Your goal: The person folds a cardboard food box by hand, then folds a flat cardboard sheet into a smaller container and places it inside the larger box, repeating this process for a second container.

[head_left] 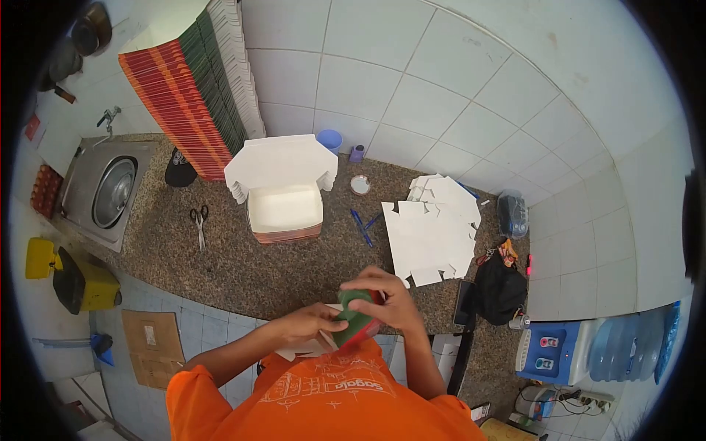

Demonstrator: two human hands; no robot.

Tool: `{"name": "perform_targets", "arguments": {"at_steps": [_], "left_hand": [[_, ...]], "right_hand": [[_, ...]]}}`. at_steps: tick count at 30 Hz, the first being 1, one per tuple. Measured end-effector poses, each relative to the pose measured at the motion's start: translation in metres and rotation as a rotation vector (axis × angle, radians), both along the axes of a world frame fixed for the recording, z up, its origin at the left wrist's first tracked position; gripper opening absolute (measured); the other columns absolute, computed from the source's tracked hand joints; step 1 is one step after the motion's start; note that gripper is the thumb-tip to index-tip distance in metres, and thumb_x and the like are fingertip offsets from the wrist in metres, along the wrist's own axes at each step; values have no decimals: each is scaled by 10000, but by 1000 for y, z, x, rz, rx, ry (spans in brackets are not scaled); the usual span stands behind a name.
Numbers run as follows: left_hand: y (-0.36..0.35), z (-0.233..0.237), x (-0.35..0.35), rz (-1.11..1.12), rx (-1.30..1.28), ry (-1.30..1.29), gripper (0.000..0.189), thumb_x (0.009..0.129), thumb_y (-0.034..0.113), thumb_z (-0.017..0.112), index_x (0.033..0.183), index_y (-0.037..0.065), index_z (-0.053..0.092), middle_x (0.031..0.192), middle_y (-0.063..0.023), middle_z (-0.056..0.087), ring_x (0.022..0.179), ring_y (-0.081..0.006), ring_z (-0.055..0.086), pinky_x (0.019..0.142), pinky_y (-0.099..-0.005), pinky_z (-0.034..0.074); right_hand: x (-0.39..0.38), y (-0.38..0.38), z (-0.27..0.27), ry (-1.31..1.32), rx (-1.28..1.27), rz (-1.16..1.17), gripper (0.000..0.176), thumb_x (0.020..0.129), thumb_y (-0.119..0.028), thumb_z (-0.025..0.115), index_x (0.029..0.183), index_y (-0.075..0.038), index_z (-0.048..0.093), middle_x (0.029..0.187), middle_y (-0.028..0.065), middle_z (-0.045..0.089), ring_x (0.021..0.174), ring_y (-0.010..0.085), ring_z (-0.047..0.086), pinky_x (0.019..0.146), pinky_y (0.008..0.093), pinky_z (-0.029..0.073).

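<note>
Close to my body, at the counter's front edge, a partly folded red and green carton [355, 323] with white inner flaps is between my hands. My left hand [315, 323] grips its left side, thumb and fingers pressed together. Over its upper right side, my right hand [386, 298] has its fingers curled round the panel. Ahead on the granite counter [287, 272] stands an open box [285, 209] with a white inside and raised lid. Flat white card blanks [432, 235] lie to the right.
A tall stack of red and green cartons [184, 103] stands back left. Scissors [200, 228], blue pens [362, 226], a round tin [360, 184] and a blue cup [329, 140] are on the counter. A black bag [500, 290] sits right, a sink [110, 191] far left.
</note>
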State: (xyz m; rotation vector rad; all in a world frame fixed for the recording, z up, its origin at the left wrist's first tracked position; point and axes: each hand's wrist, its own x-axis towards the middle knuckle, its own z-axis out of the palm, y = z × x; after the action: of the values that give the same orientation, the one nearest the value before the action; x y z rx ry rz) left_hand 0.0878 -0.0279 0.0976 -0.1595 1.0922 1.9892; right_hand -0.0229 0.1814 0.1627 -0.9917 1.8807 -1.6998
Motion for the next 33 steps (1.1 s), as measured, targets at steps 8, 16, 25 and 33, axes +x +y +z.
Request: {"name": "perform_targets", "arguments": {"at_steps": [8,16,25,33], "left_hand": [[2,-2,-11,189,-49,0,333,1053,326,611,1113,16,717,905,-13,692,756,-80,614,676,-268,493],[2,15,-16,176,-263,461,229,1036,233,654,1041,19,737,791,25,659,762,-18,523,664,-263,430],[46,25,-53,1012,99,128,184,1053,166,609,1163,30,664,1055,-48,724,886,-106,681,784,-298,557],[63,6,-73,865,-212,507,323,1112,296,503,975,31,627,852,22,644,748,-31,555,642,-233,439]], "right_hand": [[-1,5,12,127,415,-147,254,879,-141,791,1128,-110,756,948,33,629,833,189,635,714,322,501],[13,-12,-5,254,88,-120,194,903,-82,721,1093,-73,754,1225,122,621,1141,329,617,1018,407,476],[47,-11,-45,753,51,-477,377,742,-60,857,1091,-68,714,1116,107,649,1026,326,642,880,452,525],[17,4,-19,509,163,-627,434,740,17,828,1163,-39,750,1160,134,733,1102,301,680,945,389,548]]}}
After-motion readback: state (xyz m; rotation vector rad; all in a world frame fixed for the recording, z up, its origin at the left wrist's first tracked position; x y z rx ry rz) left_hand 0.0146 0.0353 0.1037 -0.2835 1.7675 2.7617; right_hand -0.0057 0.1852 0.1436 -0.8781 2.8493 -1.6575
